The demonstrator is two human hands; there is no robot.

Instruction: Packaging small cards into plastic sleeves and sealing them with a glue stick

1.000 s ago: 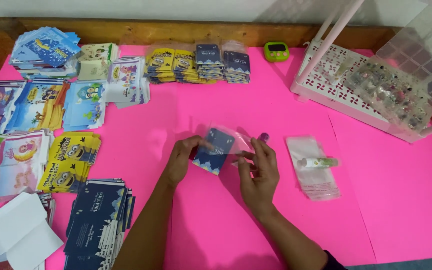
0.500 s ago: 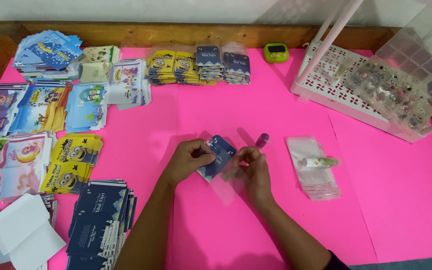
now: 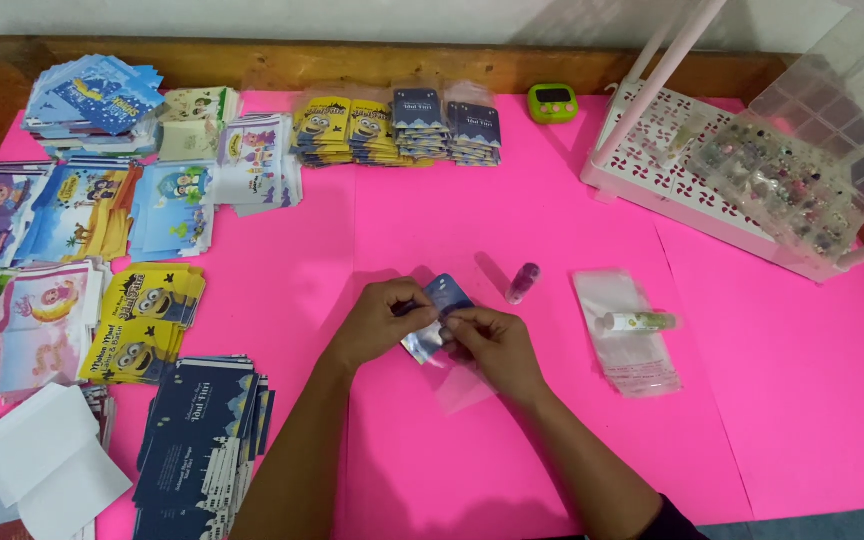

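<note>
While I watched the head camera feed from afar, the left hand (image 3: 377,322) pinched the upper edge of a small dark blue card (image 3: 439,300) near the middle of the pink table cover (image 3: 512,210); the right hand (image 3: 492,345) closed its fingertips on the same card from the other side, and a clear plastic sleeve (image 3: 462,385) trailed from under that hand onto the pink surface; I could not tell how far the card sat inside the sleeve. Just beside the hands, up and to their right, a small purple tube (image 3: 523,283) lay on the cover; further right a stack of clear bags (image 3: 624,345) rested flat with a small green-capped stick (image 3: 637,322) lying across it. Along the far edge stood rows of bagged yellow and dark blue cards (image 3: 397,125), with a green timer (image 3: 553,102) near them; a white lattice rack (image 3: 672,170) held a clear compartment box of beads (image 3: 787,185) at the far right. Stacks of printed cards (image 3: 102,210) covered the left side; a pile of dark blue cards (image 3: 202,440) lay nearest the left forearm, with white paper (image 3: 47,460) beside it.
</note>
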